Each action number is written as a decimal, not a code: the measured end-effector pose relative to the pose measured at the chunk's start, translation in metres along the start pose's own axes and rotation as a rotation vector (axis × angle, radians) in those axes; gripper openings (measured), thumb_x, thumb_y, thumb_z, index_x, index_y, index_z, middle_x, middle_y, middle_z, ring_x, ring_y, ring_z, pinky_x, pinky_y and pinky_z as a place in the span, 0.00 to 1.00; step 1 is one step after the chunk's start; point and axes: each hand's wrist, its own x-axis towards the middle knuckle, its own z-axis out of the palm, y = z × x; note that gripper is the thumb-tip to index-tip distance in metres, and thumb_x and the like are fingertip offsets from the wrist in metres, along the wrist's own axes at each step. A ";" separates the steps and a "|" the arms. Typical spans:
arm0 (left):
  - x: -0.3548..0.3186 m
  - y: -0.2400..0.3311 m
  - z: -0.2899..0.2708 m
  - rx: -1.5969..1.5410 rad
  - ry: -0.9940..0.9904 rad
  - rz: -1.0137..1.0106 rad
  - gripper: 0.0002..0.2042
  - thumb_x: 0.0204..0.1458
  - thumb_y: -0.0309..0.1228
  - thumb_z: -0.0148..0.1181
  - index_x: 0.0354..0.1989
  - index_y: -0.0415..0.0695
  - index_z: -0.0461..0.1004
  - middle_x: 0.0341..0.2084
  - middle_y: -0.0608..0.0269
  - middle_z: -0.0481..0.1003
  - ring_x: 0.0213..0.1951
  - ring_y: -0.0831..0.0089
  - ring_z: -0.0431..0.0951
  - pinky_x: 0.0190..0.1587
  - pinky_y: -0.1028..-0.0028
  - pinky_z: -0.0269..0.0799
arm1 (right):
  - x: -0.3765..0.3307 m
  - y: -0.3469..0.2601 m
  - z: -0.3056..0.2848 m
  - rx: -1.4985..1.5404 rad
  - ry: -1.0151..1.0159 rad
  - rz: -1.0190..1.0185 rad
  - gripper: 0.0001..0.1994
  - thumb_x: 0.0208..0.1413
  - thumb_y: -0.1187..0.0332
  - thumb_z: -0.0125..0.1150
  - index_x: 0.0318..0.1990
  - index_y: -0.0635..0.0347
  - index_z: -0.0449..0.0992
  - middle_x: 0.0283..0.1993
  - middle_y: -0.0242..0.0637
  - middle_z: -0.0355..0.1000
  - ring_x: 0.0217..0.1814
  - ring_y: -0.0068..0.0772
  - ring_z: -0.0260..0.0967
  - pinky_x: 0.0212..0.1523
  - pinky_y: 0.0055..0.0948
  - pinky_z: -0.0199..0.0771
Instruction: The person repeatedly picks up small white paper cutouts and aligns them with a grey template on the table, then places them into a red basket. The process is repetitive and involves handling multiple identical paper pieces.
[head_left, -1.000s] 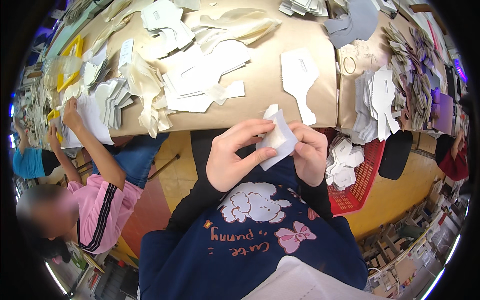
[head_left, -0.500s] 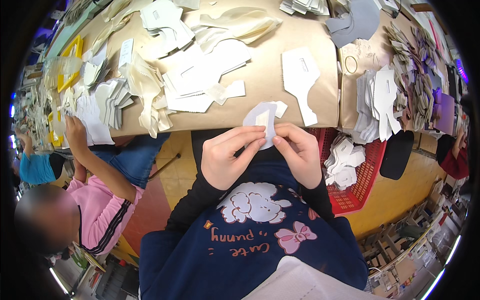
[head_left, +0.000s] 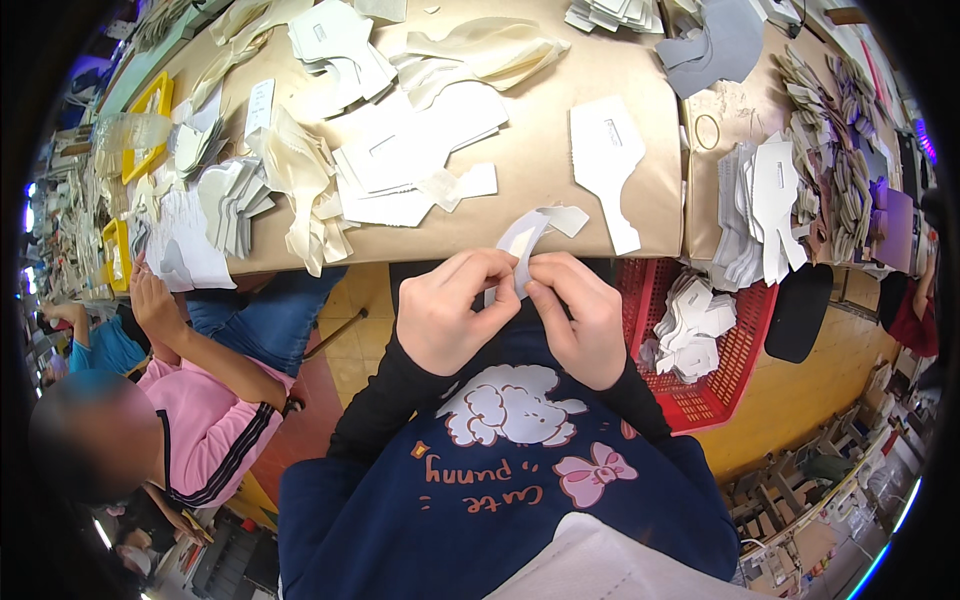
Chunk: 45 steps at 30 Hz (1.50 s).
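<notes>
Just off the table's near edge, I hold a thin pale grey cut piece with a cream patch on its face. My left hand pinches its left side between thumb and fingertips. The fingers of my right hand are closed on its right edge, close to the left fingertips. The lower part of the piece is partly hidden by my hands. Behind it a small white scrap lies at the table edge. A white paddle-shaped piece with a small slot rests flat beyond my right hand.
White cut pieces and crumpled cream sheets spread over the brown-covered table. Stacked pieces stand at right. Below them a red basket holds more pieces. A co-worker in a pink top sits at my left.
The grey piece has turned more edge-on and curves between my fingers, showing less of its face. My left fingers have curled more tightly, and both hands sit slightly further left.
</notes>
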 end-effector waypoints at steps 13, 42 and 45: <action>0.001 -0.007 -0.003 -0.068 0.080 0.012 0.15 0.48 0.25 0.71 0.46 0.39 0.83 0.47 0.55 0.81 0.48 0.59 0.82 0.50 0.68 0.77 | -0.001 0.014 -0.025 0.227 -0.008 0.134 0.05 0.61 0.80 0.59 0.42 0.73 0.77 0.41 0.45 0.77 0.39 0.33 0.75 0.42 0.25 0.73; 0.002 -0.022 -0.008 -0.338 0.057 -0.178 0.07 0.50 0.17 0.65 0.37 0.34 0.77 0.41 0.53 0.83 0.29 0.75 0.82 0.35 0.75 0.80 | 0.009 -0.006 0.010 0.091 0.038 0.144 0.04 0.56 0.81 0.62 0.38 0.73 0.77 0.38 0.44 0.77 0.32 0.35 0.76 0.36 0.26 0.75; 0.004 -0.028 -0.012 -0.731 0.020 -0.579 0.08 0.54 0.17 0.62 0.43 0.33 0.77 0.46 0.54 0.80 0.44 0.69 0.82 0.51 0.71 0.78 | 0.009 -0.001 0.005 0.360 0.058 0.333 0.05 0.60 0.80 0.60 0.40 0.74 0.77 0.40 0.41 0.78 0.35 0.24 0.74 0.39 0.22 0.74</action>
